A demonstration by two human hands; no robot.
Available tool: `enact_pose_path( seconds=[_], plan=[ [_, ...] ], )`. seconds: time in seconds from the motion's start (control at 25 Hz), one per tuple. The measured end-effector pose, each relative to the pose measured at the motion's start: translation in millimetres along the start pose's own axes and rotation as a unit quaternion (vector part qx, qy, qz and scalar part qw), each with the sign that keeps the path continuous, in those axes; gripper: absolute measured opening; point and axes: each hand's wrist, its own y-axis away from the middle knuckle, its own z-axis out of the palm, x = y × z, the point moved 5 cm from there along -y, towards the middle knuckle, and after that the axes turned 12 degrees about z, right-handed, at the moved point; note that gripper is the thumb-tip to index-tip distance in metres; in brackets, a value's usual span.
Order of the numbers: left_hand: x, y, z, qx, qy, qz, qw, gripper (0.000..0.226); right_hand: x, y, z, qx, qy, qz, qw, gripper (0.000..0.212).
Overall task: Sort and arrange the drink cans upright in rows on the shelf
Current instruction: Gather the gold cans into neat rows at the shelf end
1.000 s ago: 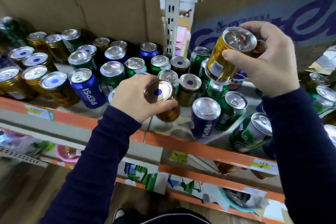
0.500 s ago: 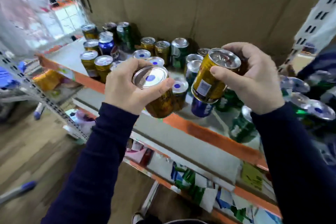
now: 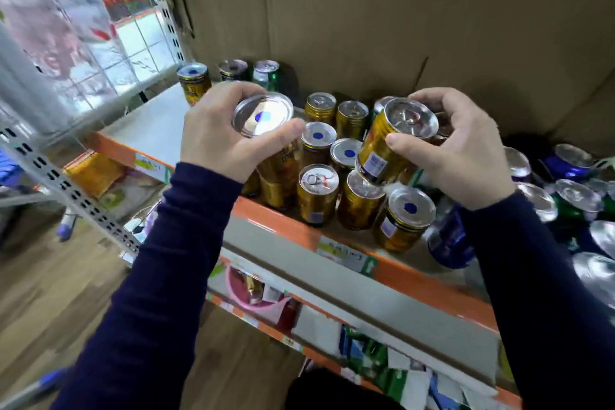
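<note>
Two gold cans in the air at once, one per hand, over the front of the shelf (image 3: pixel 149 123).

In the left hand (image 3: pixel 226 143): a blue-dot gold can (image 3: pixel 266 116), upright, grip curled round its upper wall, thumb against the lid's edge. In the right hand (image 3: pixel 466 153): a pull-tab gold can (image 3: pixel 392 143), tilted with its top toward the camera, grip pinching it between thumb and curled fingers.

Directly below and between the two grips: a cluster of gold cans (image 3: pixel 317 200), upright and close together in rough rows at the shelf's orange front edge. Blue dots on some lids, pull tabs on others.

Beyond the left grip, toward the cardboard backing (image 3: pixel 366 17): a lone gold can (image 3: pixel 194 83) and a green can (image 3: pixel 266 71), well apart from the cluster.

Right of the right grip: blue cans (image 3: pixel 451 240) and green cans (image 3: pixel 572 210) in a jumble, colours mixed, several seemingly tipped or leaning. Blurred at the frame edge, so no exact count.

Judged part done: gold group gathered on one side and mostly upright, though perhaps not all the same way up, going by the differing lids. Left to do, by the look of it:
- setting the two held cans down with the gold group
- squaring the rows and bringing in the strays at the back
- sorting and standing the blue and green lot
</note>
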Motion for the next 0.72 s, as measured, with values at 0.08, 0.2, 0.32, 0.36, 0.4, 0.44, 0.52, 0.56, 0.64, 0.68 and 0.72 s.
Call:
enact_pose_path(
  seconds=[0.08,0.2,0.32,0.36,0.4,0.44,0.52,0.56,0.64,0.68,0.72],
  plan=[
    [-13.3,-22.6,7.3,-0.002,-0.014,0.017,1.0,0.064,1.4,-17.3,5.2,0.013,0.006,0.0,1.0,0.047],
    [-26.1,-49.3,26.9,-0.037,-0.061,0.052,0.996,0.068,7.6,-33.4,7.7,0.025,0.02,0.011,0.999,0.048],
    [-44.9,-61.9,45.9,-0.084,-0.137,0.059,0.985,0.072,12.1,-44.5,6.2,0.031,0.049,0.023,0.998,0.049],
    [-51.8,-62.6,52.9,-0.107,-0.156,0.053,0.981,0.072,13.9,-46.3,5.5,0.033,0.064,0.028,0.997,0.05],
    [-58.2,-61.9,60.4,-0.14,-0.171,0.048,0.974,0.07,16.0,-47.1,5.0,0.033,0.083,0.033,0.995,0.05],
    [-63.6,-60.9,67.8,-0.176,-0.184,0.046,0.966,0.069,18.8,-47.6,5.2,0.029,0.101,0.042,0.994,0.049],
    [-73.3,-56.5,80.4,-0.244,-0.19,0.042,0.95,0.067,25.1,-47.2,8.7,0.01,0.133,0.066,0.989,0.048],
    [-79.1,-54.6,84.8,-0.275,-0.18,0.036,0.944,0.065,27.9,-47.0,11.9,0.004,0.148,0.078,0.986,0.048],
    [-91.5,-49.2,93.6,-0.351,-0.138,0.031,0.926,0.062,31.7,-45.8,17.7,0.002,0.174,0.102,0.979,0.049],
    [-96.0,-46.7,97.6,-0.392,-0.121,0.033,0.911,0.057,32.0,-45.0,20.3,0.004,0.185,0.116,0.976,0.05],
    [-99.9,-45.0,100.7,-0.424,-0.114,0.037,0.898,0.051,31.7,-44.2,22.5,0.005,0.197,0.131,0.972,0.05]
  ],
)
